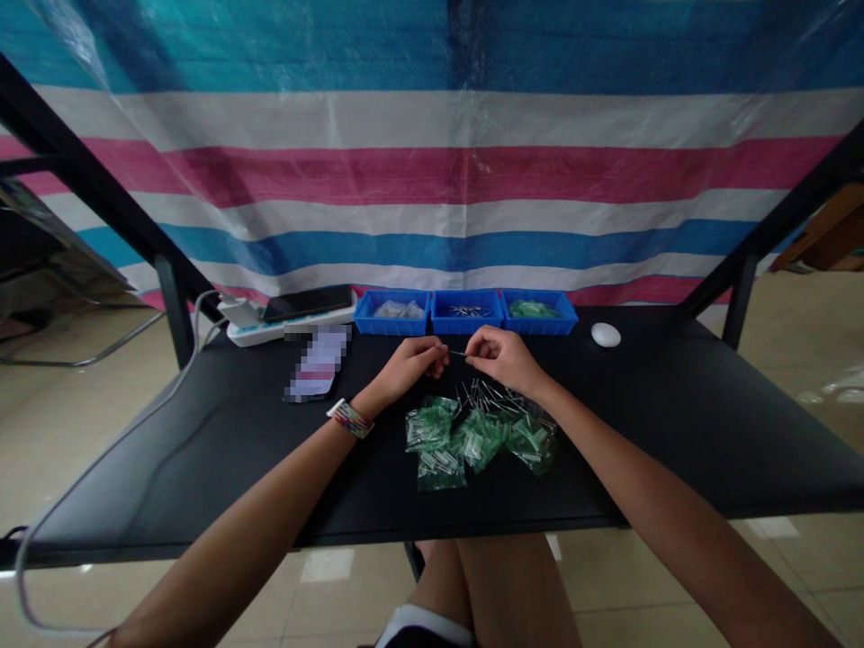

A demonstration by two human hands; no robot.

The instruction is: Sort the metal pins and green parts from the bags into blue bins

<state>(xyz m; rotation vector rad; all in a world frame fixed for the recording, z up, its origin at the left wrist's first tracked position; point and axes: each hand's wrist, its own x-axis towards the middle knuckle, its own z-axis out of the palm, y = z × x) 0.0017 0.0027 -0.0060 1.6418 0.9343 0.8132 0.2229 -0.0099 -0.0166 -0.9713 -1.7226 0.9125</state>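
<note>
A thin metal pin (457, 353) spans the small gap between my hands, just in front of the middle blue bin. My left hand (419, 362) pinches one end, its fingers curled. At the other end my right hand (503, 358) closes thumb and fingertips on it. Below them lies a loose pile of similar thin metal pins (487, 396). Small green-tinted plastic bags (432, 426) holding pale short pieces lie nearer the table's front edge, partly over one another. What the fingertips cover is hidden.
Three blue bins line the back: clear pieces in the left bin (392, 328), metal pins in the middle bin (467, 328), green pieces in the right bin (540, 328). A phone (320, 364), a power strip (290, 328) and a white mouse-like object (606, 335) flank them on the black table (675, 432).
</note>
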